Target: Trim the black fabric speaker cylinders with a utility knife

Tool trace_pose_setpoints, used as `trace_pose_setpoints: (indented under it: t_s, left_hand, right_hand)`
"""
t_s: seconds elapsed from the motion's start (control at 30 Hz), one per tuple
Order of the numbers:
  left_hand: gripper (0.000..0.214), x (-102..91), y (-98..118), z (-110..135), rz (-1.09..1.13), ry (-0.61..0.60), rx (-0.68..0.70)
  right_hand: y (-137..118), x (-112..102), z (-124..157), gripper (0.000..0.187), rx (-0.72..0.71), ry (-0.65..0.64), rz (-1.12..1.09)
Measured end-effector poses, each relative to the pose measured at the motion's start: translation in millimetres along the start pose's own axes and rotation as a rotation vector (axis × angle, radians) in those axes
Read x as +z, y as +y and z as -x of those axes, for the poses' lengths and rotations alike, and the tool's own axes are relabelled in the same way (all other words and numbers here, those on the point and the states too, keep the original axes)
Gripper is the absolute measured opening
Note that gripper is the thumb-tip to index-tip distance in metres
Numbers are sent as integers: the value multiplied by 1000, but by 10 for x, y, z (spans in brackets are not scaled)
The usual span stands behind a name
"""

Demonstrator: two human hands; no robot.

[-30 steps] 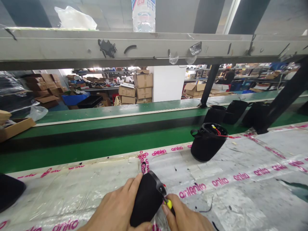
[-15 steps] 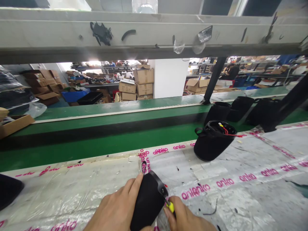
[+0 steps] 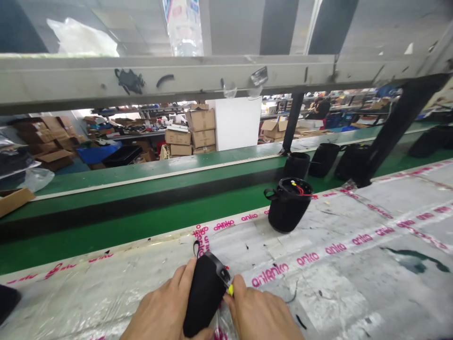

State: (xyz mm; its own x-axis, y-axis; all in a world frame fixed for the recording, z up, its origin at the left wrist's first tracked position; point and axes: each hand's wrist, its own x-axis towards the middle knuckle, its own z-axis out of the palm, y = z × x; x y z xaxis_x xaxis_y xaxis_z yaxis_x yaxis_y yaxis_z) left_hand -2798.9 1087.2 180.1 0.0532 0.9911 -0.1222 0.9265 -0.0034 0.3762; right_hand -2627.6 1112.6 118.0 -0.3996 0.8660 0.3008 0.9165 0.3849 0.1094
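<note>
My left hand (image 3: pixel 164 300) is wrapped round a black fabric-covered speaker housing (image 3: pixel 203 295), which is tilted on the sheet-covered bench. A small loop strap (image 3: pixel 196 248) sticks up at its far end. My right hand (image 3: pixel 260 307) is closed on a yellow-handled tool (image 3: pixel 230 289) with a grey metal shank. The shank meets the rim of the housing at a dark fitting (image 3: pixel 223 273); its tip is too small to make out. A bit of red shows beside that rim. Another black speaker housing (image 3: pixel 287 212) stands on the bench, with red wires and a white-and-yellow connector at its open top.
Several black housings (image 3: pixel 323 158) stand on the green conveyor (image 3: pixel 141 208) beyond the bench. A dark post (image 3: pixel 385 134) rises at right, and a grey beam (image 3: pixel 184 75) crosses above. Part of another black object (image 3: pixel 7 302) shows at far left. Cardboard boxes (image 3: pixel 201 125) fill the background.
The view has tilted up and turned to the right, so the bench things appear further left. My hands keep the same hold on the housing and the tool.
</note>
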Motion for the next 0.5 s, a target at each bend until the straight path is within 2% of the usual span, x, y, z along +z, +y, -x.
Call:
trace_pose_setpoints:
  t_s: [0.1, 0.2, 0.27, 0.37, 0.5]
  left_hand:
    - [68, -116, 76, -9, 76, -76, -27]
    - [84, -160, 65, -60, 157, -132, -74]
    - [97, -132, 22, -105, 162, -137, -59]
    - [98, -61, -39, -159, 119, -157, -53]
    - [100, -27, -84, -180, 98, -174, -80]
  right_hand:
    - [88, 38, 9, 9, -89, 23, -72]
    - [156, 127, 20, 6, -180, 55, -117]
    - [175, 186, 13, 7, -179, 72, -105]
    - [180, 245, -34, 3, -206, 86, -133]
    - [167, 279, -120, 5, -224, 8, -194]
